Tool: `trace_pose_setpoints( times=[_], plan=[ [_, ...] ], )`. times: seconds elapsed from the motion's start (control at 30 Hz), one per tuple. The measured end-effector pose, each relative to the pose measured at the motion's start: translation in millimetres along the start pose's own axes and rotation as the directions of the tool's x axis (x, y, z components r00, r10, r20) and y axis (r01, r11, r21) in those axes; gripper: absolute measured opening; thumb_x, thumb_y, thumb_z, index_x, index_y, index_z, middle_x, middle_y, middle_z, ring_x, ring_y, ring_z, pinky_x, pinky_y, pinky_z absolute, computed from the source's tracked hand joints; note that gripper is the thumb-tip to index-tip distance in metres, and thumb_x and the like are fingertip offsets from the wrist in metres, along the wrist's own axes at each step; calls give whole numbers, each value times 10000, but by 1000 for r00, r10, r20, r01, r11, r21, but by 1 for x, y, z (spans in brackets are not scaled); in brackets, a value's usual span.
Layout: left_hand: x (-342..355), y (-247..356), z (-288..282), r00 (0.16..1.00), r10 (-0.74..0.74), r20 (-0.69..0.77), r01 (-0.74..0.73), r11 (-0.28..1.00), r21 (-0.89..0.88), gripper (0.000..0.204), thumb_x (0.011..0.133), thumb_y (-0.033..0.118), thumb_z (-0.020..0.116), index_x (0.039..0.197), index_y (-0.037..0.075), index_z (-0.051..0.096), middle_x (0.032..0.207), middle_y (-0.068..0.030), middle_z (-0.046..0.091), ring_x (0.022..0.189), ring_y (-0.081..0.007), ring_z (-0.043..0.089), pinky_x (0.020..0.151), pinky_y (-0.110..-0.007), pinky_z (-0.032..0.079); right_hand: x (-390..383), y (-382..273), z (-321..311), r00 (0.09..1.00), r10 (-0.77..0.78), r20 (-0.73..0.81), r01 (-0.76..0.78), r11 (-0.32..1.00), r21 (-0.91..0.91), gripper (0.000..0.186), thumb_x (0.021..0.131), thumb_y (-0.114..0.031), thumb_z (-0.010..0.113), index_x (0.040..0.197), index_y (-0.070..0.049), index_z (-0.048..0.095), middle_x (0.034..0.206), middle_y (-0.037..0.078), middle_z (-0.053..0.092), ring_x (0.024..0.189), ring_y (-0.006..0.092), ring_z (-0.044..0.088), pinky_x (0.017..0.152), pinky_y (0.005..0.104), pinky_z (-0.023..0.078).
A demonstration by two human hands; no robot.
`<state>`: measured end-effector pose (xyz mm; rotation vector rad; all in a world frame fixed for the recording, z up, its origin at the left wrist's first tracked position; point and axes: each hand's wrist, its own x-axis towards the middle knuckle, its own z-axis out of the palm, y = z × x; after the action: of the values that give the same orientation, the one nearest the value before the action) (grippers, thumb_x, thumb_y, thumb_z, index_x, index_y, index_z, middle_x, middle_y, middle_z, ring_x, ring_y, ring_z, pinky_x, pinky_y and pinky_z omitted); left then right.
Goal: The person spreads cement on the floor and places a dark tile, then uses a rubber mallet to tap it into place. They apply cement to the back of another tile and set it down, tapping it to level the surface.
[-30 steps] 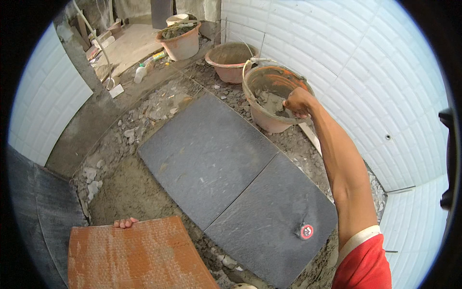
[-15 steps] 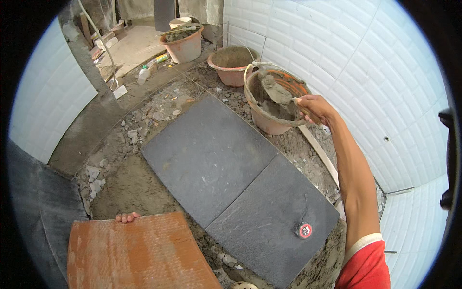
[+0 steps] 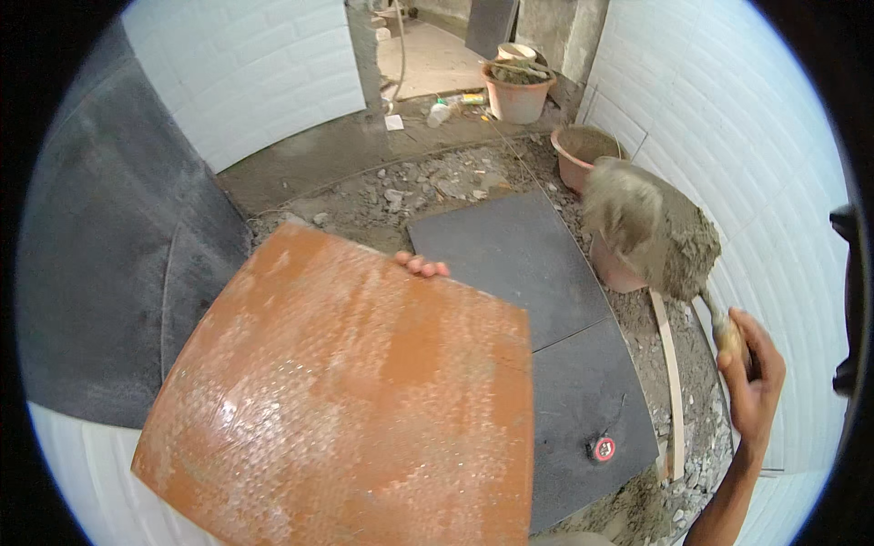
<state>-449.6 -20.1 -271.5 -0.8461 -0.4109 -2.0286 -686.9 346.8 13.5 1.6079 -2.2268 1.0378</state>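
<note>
My left hand (image 3: pixel 421 265) grips the far edge of a large tile (image 3: pixel 364 400), only its fingertips showing over the rim. The tile's orange-brown back, streaked with white, faces up at me, raised and tilted. In my right hand (image 3: pixel 754 373) is a trowel (image 3: pixel 726 333), held by its pale handle. A thick heap of wet grey mortar (image 3: pixel 678 232) rides on its blade, slightly blurred. Behind the mortar, a bucket (image 3: pixel 617 268) is mostly hidden. Two dark grey tiles (image 3: pixel 510 250) lie side by side on the floor, partly covered by the lifted one.
A red round tape measure (image 3: pixel 604 449) sits on the nearer dark tile. Along the right runs a wooden strip (image 3: pixel 672 391) beside a white tiled wall (image 3: pixel 774 173). Farther back stand another bucket (image 3: pixel 575 168) and a mortar-filled tub (image 3: pixel 517 100). Rubble (image 3: pixel 401 196) covers the ground beyond.
My right hand has drawn the trowel out of the bucket, loaded with mortar, and come nearer. The held tile has risen and moved right in view. My view has turned left.
</note>
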Motion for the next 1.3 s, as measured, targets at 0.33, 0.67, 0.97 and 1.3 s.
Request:
trace_pose_setpoints(
  times=[0.33,0.67,0.97,1.3],
  plan=[
    [75,-77,56,938,116,325,-8,949,-316,516,1082,355,406,1504,59,428,1462,-157,510,1449,-306,406,1293,-514,139,-18,-164,-9,847,-512,146,532,807,-257,509,692,-33,821,1182,-91,694,944,107,679,719,232,638,562,357,483],
    [70,-52,133,942,-154,-299,165,986,10,880,948,682,519,1593,135,276,1643,-175,279,1561,-346,145,1242,-655,139,13,-193,-77,662,271,699,-452,888,83,345,966,-290,671,1155,-2,653,740,60,639,597,132,603,571,288,459],
    [50,-42,110,972,-203,-118,173,960,-222,790,974,657,484,1578,169,339,1628,-143,327,1540,-327,217,1177,-736,209,15,-236,-48,233,392,890,-561,802,-206,341,1063,-342,535,1211,-70,681,768,44,656,580,113,626,554,289,512],
    [48,-57,88,994,-82,76,102,948,-301,668,1025,542,470,1555,144,383,1590,-114,401,1519,-304,289,1165,-725,273,-4,-245,-41,480,-158,863,264,964,29,413,959,-240,701,1311,-44,611,886,166,662,741,340,662,651,428,526]
  ],
)
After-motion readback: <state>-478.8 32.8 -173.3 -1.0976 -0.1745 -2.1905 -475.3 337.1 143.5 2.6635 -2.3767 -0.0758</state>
